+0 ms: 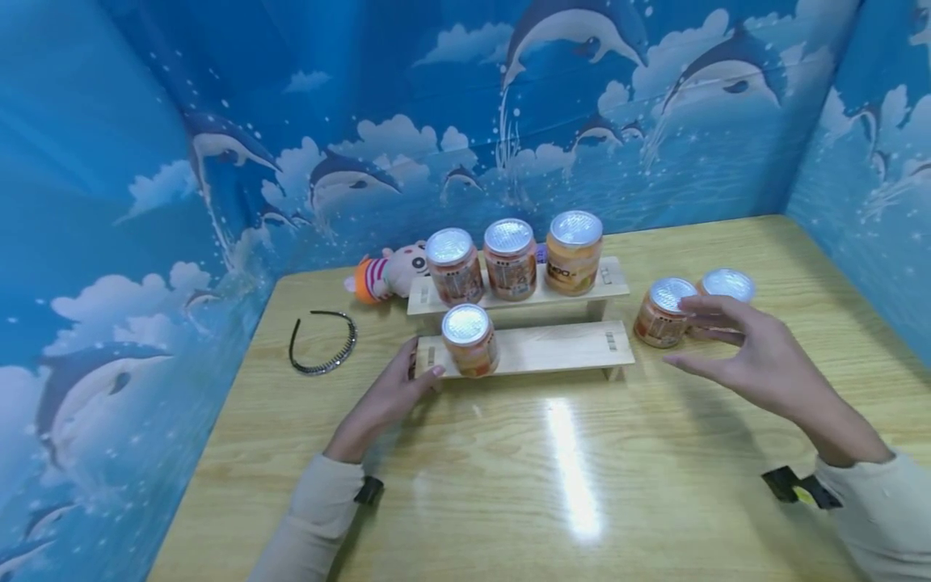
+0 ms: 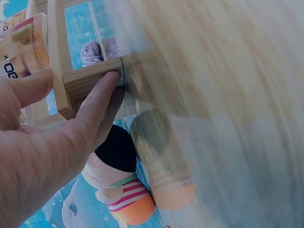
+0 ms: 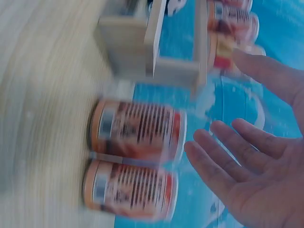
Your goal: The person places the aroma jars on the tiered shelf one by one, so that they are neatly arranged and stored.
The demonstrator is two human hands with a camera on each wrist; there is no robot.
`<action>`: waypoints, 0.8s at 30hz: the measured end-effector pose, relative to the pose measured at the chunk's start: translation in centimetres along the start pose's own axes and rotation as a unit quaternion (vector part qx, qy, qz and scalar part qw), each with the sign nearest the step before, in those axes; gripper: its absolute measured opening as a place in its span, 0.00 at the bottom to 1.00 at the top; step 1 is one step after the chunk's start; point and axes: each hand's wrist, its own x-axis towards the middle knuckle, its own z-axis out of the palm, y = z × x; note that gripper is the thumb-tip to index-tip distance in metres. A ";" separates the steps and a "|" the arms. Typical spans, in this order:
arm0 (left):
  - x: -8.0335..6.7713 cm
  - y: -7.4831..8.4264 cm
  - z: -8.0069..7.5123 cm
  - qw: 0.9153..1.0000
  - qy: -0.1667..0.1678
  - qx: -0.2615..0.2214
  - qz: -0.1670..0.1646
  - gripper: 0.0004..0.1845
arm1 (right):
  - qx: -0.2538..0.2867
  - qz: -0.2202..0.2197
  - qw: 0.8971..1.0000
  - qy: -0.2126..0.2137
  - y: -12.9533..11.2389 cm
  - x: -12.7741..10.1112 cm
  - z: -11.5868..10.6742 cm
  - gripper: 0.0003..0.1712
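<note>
A two-step wooden rack [image 1: 560, 349] stands mid-table. My left hand [image 1: 389, 396] grips the left end of its lower step, thumb at the front edge; the left wrist view shows fingers [image 2: 97, 102] along the wooden leg [image 2: 92, 78]. On that step's left part stands a can [image 1: 473, 347] with a silver lid. Three more cans, a left one [image 1: 456, 271], a middle one [image 1: 511, 263] and a right one [image 1: 575, 255], line the upper step. My right hand [image 1: 756, 356] is spread beside two cans on the table, a nearer one [image 3: 137, 130] and another [image 3: 130, 190], holding nothing.
A plush doll [image 1: 389, 275] in a striped top lies behind the rack's left end. To the left is a black headband [image 1: 323, 368] on the wooden table [image 1: 494, 501]. A blue dolphin-print curtain [image 1: 407, 97] borders the table's back and sides. Purple yarn [image 2: 91, 53] sits behind the rack.
</note>
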 end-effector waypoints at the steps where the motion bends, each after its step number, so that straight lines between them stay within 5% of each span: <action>1: 0.0 -0.1 0.0 1.000 0.000 -0.001 0.001 0.43 | -0.004 0.013 1.000 0.006 0.3 -0.1 -0.4 0.38; 9: 0.0 -0.1 0.0 1.000 0.005 0.006 -0.005 0.43 | -0.046 0.078 0.996 0.024 2.8 0.3 -2.6 0.44; 24: -0.1 0.2 0.0 1.000 0.003 0.001 -0.015 0.44 | -0.032 0.134 0.990 0.008 7.4 2.2 -4.2 0.55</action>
